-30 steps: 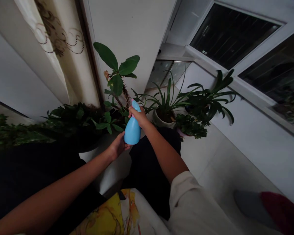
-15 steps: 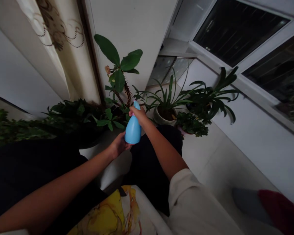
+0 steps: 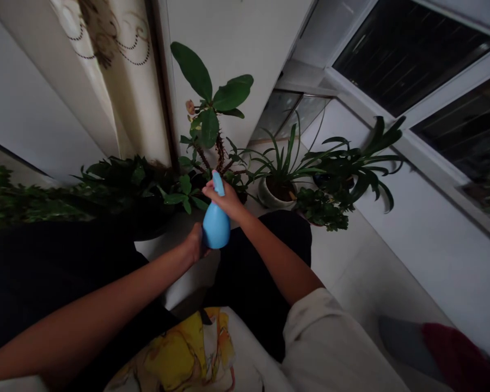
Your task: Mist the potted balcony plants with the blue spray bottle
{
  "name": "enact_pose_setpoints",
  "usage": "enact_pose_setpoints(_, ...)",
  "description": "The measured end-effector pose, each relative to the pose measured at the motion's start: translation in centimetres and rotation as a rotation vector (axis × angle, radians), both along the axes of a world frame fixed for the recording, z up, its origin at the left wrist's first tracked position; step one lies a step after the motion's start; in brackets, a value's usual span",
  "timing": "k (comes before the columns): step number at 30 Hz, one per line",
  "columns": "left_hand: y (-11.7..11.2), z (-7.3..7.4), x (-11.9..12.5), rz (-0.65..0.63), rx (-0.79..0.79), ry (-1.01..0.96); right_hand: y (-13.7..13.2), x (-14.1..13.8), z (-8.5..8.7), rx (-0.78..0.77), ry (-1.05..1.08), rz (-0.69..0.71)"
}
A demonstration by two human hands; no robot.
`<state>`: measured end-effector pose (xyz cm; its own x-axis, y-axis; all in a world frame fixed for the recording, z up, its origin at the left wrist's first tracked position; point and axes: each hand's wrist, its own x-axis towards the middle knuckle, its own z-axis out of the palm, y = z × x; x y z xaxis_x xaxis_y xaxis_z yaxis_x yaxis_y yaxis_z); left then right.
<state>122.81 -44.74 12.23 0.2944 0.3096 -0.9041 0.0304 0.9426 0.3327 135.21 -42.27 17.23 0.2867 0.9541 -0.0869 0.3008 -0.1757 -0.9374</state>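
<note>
A light blue spray bottle (image 3: 216,227) is held between my two hands, slightly tilted, its top toward the plants. My right hand (image 3: 225,198) is wrapped around its neck just under the spray head. Low on the bottle's left side, my left hand (image 3: 195,243) grips the body near the base; part of its fingers is hidden behind the bottle. Just beyond the spray head stands a thorny-stemmed plant (image 3: 209,126) with broad green leaves and a small faded pinkish flower.
A white pot (image 3: 269,197) with a long-leaved plant stands right of my hands. Beside it are a small leafy plant (image 3: 324,209) and a strap-leaved plant (image 3: 367,158) by the window wall. Dark foliage (image 3: 124,185) spreads on the left below a curtain (image 3: 126,81).
The spray bottle has shifted slightly left and down in view with both hands still on it, and its tilt has changed a little. The plants sit further right in view.
</note>
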Motion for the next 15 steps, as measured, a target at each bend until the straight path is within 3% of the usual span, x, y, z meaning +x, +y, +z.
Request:
enact_pose_setpoints(4,-0.5,-0.7,-0.4,0.190,0.095,-0.054,-1.2,-1.8,-0.3,0.023,0.019,0.250)
enact_pose_setpoints(8,-0.3,-0.4,-1.4,0.297,0.135,-0.080,-2.5,-2.1,-1.7,-0.129,0.072,0.385)
enact_pose_setpoints(11,0.4,-0.7,-2.6,0.314,0.162,-0.045,-3.7,-2.3,-2.5,-0.193,0.025,0.487)
enact_pose_setpoints(15,1.7,-1.2,-4.4,0.235,0.190,0.054,-4.8,-3.6,-1.9,-0.227,-0.217,0.423)
